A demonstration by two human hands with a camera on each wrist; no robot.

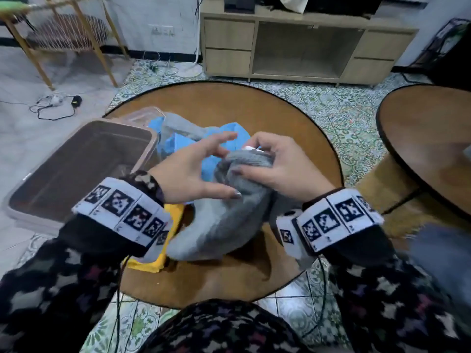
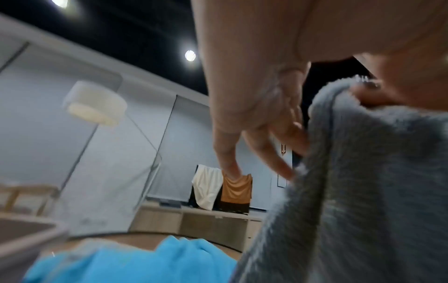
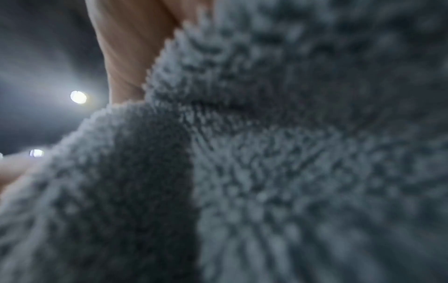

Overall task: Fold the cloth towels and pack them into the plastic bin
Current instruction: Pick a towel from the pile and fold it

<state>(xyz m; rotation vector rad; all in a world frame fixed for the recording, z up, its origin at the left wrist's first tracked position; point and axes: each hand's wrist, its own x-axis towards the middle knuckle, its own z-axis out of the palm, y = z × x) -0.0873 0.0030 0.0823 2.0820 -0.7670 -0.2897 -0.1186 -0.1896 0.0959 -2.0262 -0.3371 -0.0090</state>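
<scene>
Both hands are up over the round table (image 1: 293, 118), and a grey towel (image 1: 224, 220) is being worked between them. It is bunched in the right hand (image 1: 277, 164), fingers and thumb curled round its top, so the rest hangs down free and can be sorted out. Fuzzy grey pile fills nearly all of the right wrist view, which fits a tight grip. The left hand (image 1: 193, 169) is spread, fingers loosely straight and holding nothing; its thumb tip is laid against the hanging cloth, probably feeling for an edge or corner to start the fold.

Beyond the fingertips a blue towel (image 1: 178, 143) is heaped with another grey one (image 1: 178, 128), unfolded. Under the left wrist a yellow towel (image 1: 163, 253) is seen lying flat, the grey one's lower end resting near or on it. To the outside of the left hand the plastic bin (image 1: 76, 169) is set with its opening up, close enough for folded pieces to be dropped in. No towel is seen in it, so by the look of it, packing is not begun.
</scene>
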